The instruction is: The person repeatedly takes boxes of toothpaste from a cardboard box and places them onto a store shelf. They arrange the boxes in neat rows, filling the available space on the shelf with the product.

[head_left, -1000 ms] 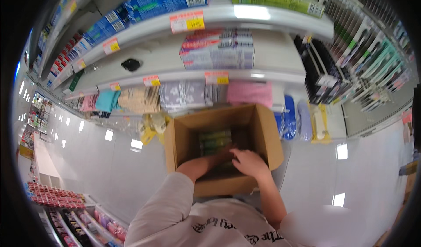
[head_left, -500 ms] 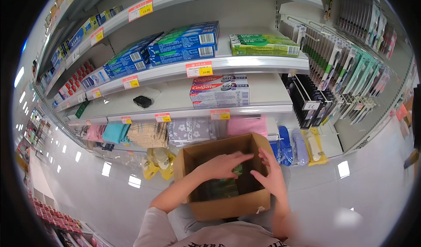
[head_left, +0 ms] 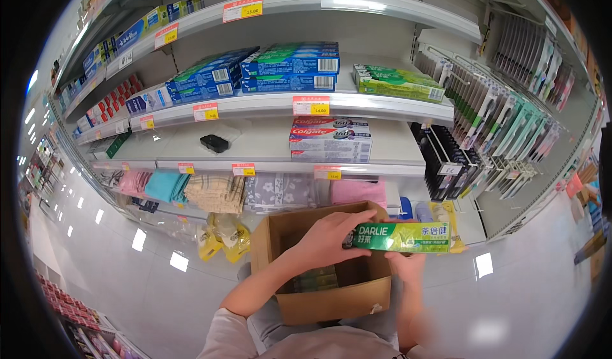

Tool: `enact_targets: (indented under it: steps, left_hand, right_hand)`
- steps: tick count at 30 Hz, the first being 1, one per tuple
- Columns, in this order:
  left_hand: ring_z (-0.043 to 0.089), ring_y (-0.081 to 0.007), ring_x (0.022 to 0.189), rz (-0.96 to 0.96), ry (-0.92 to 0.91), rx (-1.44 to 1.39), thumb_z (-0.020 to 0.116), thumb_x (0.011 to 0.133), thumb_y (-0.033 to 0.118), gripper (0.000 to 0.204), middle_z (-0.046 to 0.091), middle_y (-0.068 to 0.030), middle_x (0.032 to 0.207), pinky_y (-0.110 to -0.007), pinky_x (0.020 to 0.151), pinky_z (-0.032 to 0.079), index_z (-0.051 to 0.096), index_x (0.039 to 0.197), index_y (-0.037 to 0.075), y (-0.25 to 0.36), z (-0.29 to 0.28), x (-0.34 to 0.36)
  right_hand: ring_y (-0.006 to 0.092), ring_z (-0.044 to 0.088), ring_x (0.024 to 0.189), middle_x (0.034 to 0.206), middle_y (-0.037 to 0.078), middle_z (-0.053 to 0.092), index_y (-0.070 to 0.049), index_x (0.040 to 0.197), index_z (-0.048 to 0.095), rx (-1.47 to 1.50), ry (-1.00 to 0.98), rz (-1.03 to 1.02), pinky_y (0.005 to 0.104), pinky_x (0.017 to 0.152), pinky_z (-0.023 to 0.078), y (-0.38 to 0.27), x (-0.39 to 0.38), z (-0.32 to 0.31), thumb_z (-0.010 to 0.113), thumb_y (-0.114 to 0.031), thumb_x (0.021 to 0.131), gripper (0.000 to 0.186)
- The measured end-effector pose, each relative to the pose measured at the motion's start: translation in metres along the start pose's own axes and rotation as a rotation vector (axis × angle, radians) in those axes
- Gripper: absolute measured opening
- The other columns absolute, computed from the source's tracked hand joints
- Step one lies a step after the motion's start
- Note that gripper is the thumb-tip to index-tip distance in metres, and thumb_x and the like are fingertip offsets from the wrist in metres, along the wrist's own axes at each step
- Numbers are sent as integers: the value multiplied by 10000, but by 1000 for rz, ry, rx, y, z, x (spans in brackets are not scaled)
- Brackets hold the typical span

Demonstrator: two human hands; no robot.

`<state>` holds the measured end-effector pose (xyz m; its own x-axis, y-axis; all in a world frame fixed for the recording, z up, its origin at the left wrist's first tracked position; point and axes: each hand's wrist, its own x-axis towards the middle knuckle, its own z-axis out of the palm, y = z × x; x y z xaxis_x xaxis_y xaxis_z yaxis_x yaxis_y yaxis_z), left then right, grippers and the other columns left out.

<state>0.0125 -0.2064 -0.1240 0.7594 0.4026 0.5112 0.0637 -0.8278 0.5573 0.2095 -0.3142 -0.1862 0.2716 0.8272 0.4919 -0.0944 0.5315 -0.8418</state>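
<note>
Above the right rear part of the open cardboard carton (head_left: 335,303), you've got 1 long green box (head_left: 411,236), lying roughly level, with its right end jutting past the carton wall. Left hand (head_left: 331,236): grip pinching the box's left end, fingers over the top, thumb along the lower edge. Right hand (head_left: 408,267): under the box, thumb by its lower edge; other fingers hidden behind it, so can't tell how firmly that grip closes.

Step in hand, as I'd judge: box lifted out of the carton and handled between both hands. More packs (head_left: 315,281) lie on the carton floor, dim, count unclear.

Ahead of you, the shelf (head_left: 255,106) carries blue boxes (head_left: 290,67) and, further right, a low stack of green boxes (head_left: 398,83) of similar look, well apart from the box you hold. Hanging toothbrushes (head_left: 488,113) are right of that.

Next move probably calls for you to keep the left pinch, settle the right hand's support, and keep the box's low edge clear of the carton rim.
</note>
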Motion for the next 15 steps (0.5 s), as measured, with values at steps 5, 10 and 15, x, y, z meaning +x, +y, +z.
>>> enact_targets:
  steps: [5, 10, 15]
  left_hand:
    - [653, -311, 1089, 104, 225, 316, 837, 714, 165, 610, 665, -116, 1225, -411, 898, 556, 616, 1278, 87, 0, -16, 22]
    - [644, -288, 1074, 291, 399, 645, 800, 718, 149, 580, 664, -111, 1183, -401, 884, 550, 612, 1259, 57, 3, -49, 80]
    - [636, -297, 1060, 358, 369, 671, 778, 724, 126, 534, 657, -111, 1156, -395, 891, 536, 611, 1222, 31, 15, -58, 130]
  right_hand:
    - [267, 481, 1334, 1457, 158, 486, -8, 1459, 384, -406, 296, -127, 419, 1075, 436, -46, 24, -10, 817, 21, 694, 880]
    - [362, 439, 1370, 1468, 182, 475, -84, 1437, 478, -1270, 170, -669, 481, 1135, 337, -104, 74, -13, 801, -25, 717, 790]
    - [331, 467, 1341, 1397, 99, 532, -108, 1255, 611, -1537, -35, -699, 507, 1122, 356, -125, 118, -9, 791, -36, 708, 580]
